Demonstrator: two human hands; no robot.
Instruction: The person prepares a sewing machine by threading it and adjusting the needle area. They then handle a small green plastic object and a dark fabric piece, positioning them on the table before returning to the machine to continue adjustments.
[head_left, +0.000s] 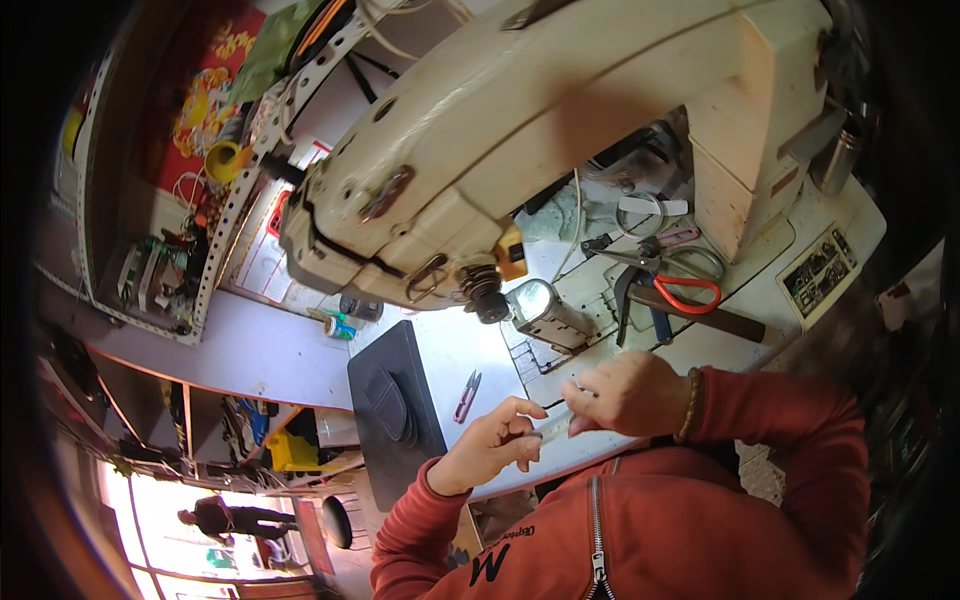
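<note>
My left hand (492,447) is over the table's front edge, fingers curled and fingertips drawn in. A small dark spot shows at its fingertips, too small to name. Facing it, a short gap away, is my right hand (635,393), its fingers bent inward with a dark speck between them; whatever it grips cannot be made out. Pink-handled thread snips (467,397) lie on the white tabletop beside my left hand. Further left, dark curved pieces (390,403) rest on a black board (405,350). Above both hands stands a large cream sewing machine (480,150).
Red-handled scissors (688,295), a dark bar (715,318) and other tools crowd the machine bed at right. The machine's metal post (548,312) rises just beyond my hands. Small cans (340,326) and a perforated metal shelf (215,240) are at left. Another person (235,518) stands far off.
</note>
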